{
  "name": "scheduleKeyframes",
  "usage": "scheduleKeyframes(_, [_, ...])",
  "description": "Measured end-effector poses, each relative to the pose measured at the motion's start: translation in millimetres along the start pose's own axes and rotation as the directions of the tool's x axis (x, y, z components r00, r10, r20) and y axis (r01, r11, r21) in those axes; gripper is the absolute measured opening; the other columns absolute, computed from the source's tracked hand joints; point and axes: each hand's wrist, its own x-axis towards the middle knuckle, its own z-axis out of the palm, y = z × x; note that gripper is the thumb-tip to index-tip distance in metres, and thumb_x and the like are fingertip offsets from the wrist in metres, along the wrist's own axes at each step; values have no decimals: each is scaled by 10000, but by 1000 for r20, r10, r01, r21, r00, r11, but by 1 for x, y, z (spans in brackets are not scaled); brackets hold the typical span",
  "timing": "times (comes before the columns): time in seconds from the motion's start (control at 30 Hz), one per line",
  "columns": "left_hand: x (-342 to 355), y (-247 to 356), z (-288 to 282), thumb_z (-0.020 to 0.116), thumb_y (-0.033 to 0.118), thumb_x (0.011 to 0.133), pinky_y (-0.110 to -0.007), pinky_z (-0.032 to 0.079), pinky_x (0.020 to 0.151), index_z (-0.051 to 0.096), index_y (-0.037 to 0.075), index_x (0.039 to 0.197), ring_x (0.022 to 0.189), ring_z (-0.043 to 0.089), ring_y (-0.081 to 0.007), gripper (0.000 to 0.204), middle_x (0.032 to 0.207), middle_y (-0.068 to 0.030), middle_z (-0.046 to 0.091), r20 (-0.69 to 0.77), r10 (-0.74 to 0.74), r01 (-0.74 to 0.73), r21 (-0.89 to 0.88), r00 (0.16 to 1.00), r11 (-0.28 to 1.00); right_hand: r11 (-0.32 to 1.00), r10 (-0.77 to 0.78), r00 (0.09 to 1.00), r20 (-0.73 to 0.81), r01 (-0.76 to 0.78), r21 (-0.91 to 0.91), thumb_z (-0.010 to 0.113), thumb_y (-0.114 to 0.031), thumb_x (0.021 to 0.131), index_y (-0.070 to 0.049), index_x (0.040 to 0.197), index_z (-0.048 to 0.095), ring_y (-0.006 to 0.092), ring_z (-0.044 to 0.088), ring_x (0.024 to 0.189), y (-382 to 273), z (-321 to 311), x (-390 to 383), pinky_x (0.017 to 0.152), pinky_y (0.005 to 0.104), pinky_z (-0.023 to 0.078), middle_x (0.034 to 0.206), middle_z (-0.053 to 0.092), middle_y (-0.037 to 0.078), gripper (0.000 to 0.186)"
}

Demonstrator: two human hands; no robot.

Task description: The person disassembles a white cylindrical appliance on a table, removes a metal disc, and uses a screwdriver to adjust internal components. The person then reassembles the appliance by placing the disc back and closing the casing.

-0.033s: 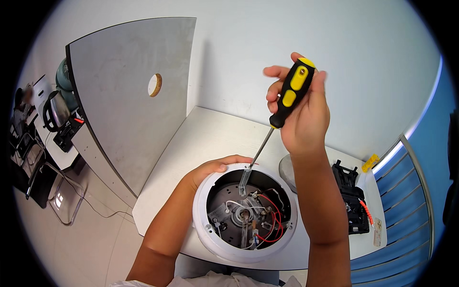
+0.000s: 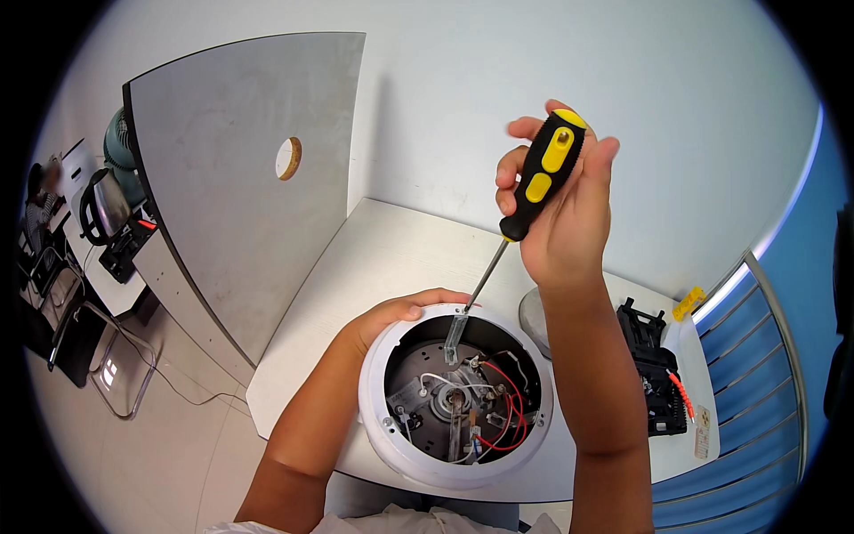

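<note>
1. Two hands are at work on a round white appliance (image 2: 455,392) that lies upturned at the near edge of the white desk (image 2: 374,258), its open underside facing up.
2. The bottom cover is already off, as far as can be judged: the dark inner plate, a central metal fitting and the red and white wires (image 2: 503,414) are exposed inside the white rim.
3. The left hand (image 2: 391,316) is laid over the far left part of the rim, fingers closed against it, so the housing is steadied.
4. The right hand (image 2: 556,209) is clamped around the black and yellow handle of a screwdriver (image 2: 534,187), held high above the appliance.
5. The shaft is slanted down and to the left, and its tip is set at a small metal bracket (image 2: 454,343) just inside the far rim; whether the tip is seated in a screw head cannot be told.
6. Small screws are seen at points along the white rim, and the wiring is still connected, so the inner parts appear largely in place; the work inside is judged to be at an early or middle stage.
7. A grey rounded part (image 2: 531,316) lies on the desk just behind the appliance, partly hidden by the right forearm; it may be the removed cover, but this cannot be confirmed.
8. A black plastic part (image 2: 654,374) rests on the desk to the right, apart from the appliance.
</note>
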Motion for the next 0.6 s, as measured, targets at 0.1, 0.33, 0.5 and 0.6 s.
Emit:
scheduleKeyframes(0.1, [-3,0,6,668,269,690,-393,400,1015,430,-41,1305,1136,543,-325,728,1265,-230,515,-25,-4,4,-32,1000,999,989,-9,994,-107,-7,-146,632,-198,871,-27,1113,357,126,534,694,1,11,-4,558,260,470,789,493,82,404])
scheduleKeyframes(0.33, [-3,-2,1,667,251,690,-393,417,1000,424,-45,1307,1113,560,-319,726,1248,-230,528,-22,-6,5,-62,1000,998,990,77,996,-55,-82,-111,400,-377,974,-6,1258,411,147,544,720,-5,5,-4,613,286,470,944,592,131,467])
scheduleKeyframes(0.5, [0,-2,0,668,263,683,-399,407,1009,415,-40,1314,1131,547,-327,745,1270,-234,510,-18,-16,15,-53,1000,998,999,-38,995,-90,37,-11,513,-335,929,-17,1209,357,133,526,697,5,2,-6,556,261,457,906,541,96,451])
scheduleKeyframes(0.6, [-4,0,2,667,280,680,-410,393,1020,412,-37,1316,1154,527,-338,755,1295,-237,487,-30,-19,18,-34,999,999,983,-49,991,-122,26,-182,659,-250,855,-24,1157,329,104,517,701,5,7,-7,539,252,468,899,490,55,501])
